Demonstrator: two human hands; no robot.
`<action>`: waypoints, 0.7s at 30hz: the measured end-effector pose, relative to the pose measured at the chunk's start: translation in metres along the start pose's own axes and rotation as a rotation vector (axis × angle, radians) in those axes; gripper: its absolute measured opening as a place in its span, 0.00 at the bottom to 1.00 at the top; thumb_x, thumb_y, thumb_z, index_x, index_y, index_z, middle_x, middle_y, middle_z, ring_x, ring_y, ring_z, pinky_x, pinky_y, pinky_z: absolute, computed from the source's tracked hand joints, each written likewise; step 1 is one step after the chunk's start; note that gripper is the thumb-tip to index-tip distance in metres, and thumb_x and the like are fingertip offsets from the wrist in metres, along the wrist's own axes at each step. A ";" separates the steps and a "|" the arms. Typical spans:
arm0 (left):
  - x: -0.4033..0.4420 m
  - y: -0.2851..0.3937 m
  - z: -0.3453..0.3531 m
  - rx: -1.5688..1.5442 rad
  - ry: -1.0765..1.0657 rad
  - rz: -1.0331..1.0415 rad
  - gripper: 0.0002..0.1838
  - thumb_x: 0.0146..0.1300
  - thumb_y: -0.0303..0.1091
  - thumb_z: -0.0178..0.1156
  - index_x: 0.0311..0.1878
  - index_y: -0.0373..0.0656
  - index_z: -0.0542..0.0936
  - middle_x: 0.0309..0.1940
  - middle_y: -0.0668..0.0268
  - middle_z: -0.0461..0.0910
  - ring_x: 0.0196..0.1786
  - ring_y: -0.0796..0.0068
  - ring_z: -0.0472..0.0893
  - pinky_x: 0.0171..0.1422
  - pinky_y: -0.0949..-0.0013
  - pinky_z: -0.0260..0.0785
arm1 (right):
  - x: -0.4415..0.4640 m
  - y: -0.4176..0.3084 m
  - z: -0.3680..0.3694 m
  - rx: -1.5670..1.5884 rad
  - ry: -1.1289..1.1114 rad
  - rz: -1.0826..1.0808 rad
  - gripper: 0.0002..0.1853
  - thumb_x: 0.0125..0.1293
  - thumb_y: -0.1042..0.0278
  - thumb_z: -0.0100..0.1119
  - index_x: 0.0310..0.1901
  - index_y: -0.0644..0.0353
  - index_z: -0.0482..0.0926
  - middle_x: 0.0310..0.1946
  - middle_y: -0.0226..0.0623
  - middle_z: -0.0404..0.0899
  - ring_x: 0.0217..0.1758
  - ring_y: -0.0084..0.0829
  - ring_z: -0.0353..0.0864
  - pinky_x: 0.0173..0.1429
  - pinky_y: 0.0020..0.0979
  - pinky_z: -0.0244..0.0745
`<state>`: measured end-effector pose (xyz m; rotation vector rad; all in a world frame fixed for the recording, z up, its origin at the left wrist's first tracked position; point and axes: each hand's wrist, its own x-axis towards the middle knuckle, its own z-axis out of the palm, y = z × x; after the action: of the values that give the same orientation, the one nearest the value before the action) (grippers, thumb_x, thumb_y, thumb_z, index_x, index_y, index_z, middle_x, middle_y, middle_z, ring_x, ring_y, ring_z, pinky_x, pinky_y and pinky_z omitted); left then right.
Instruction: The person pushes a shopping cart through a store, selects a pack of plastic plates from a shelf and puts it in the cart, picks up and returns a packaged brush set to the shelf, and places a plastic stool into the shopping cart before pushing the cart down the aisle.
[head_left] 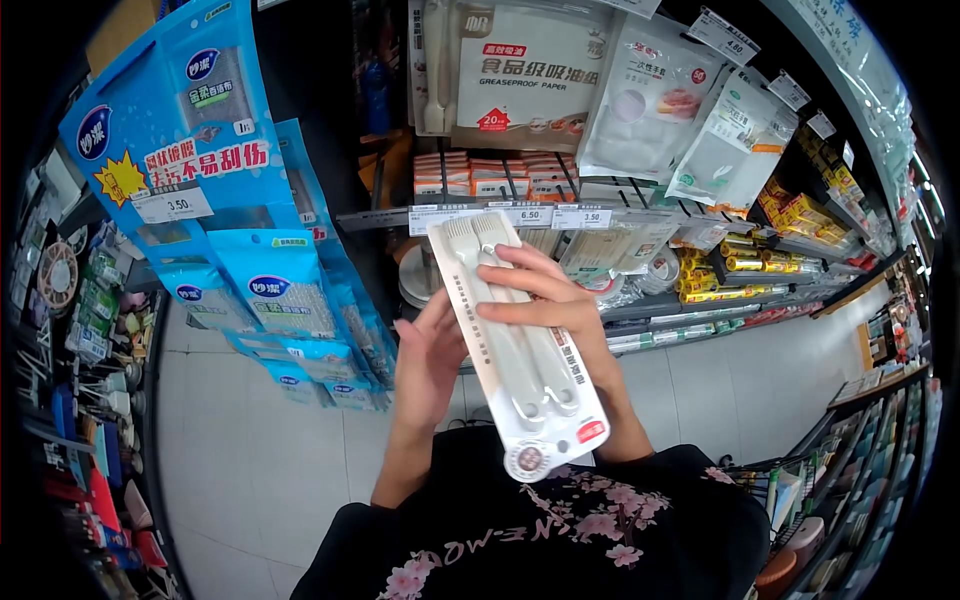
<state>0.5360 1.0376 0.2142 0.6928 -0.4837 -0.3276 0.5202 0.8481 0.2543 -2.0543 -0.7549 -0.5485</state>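
A blister pack of basting brushes is held upright but tilted in front of my chest. Two pale brushes with finely split heads show through its clear plastic, on a white card with a red label. Across the pack's front lie the fingers of my right hand, closed on it from the right side. My left hand grips the pack's left edge, its thumb held away and its other fingertips partly hidden behind the card.
Blue cleaning-cloth packs hang on the left. Ahead, a shelf rail with price tags runs below greaseproof paper packs and disposable-glove packs. Yellow boxed rolls sit at right. A shopping basket is at lower right.
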 end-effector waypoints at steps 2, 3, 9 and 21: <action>0.004 0.006 0.006 -0.166 0.046 -0.075 0.33 0.74 0.44 0.54 0.72 0.30 0.61 0.62 0.51 0.76 0.63 0.67 0.78 0.64 0.65 0.69 | 0.000 0.001 0.001 0.027 -0.007 0.010 0.23 0.49 0.68 0.70 0.51 0.48 0.88 0.61 0.45 0.78 0.73 0.49 0.64 0.73 0.47 0.60; 0.005 0.008 0.009 -0.008 0.100 -0.087 0.30 0.73 0.39 0.55 0.70 0.30 0.63 0.58 0.52 0.79 0.59 0.70 0.80 0.62 0.68 0.71 | -0.001 0.000 0.002 0.055 -0.011 0.019 0.22 0.49 0.68 0.70 0.51 0.47 0.88 0.64 0.45 0.75 0.76 0.51 0.60 0.75 0.49 0.57; 0.013 0.010 0.020 0.051 0.239 -0.047 0.21 0.69 0.27 0.58 0.62 0.31 0.69 0.48 0.53 0.84 0.47 0.73 0.86 0.52 0.72 0.78 | -0.005 -0.002 0.011 0.160 0.229 0.110 0.32 0.53 0.68 0.74 0.62 0.52 0.78 0.75 0.50 0.57 0.79 0.50 0.54 0.77 0.46 0.54; 0.023 -0.001 0.016 -0.044 0.270 0.083 0.27 0.68 0.26 0.55 0.68 0.33 0.62 0.63 0.52 0.72 0.66 0.62 0.73 0.70 0.56 0.67 | -0.040 -0.010 0.041 0.885 0.452 0.349 0.25 0.75 0.65 0.53 0.67 0.67 0.62 0.56 0.54 0.76 0.49 0.40 0.83 0.43 0.35 0.82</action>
<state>0.5465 1.0186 0.2318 0.6608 -0.2473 -0.1622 0.4887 0.8751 0.2130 -1.1359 -0.2654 -0.3581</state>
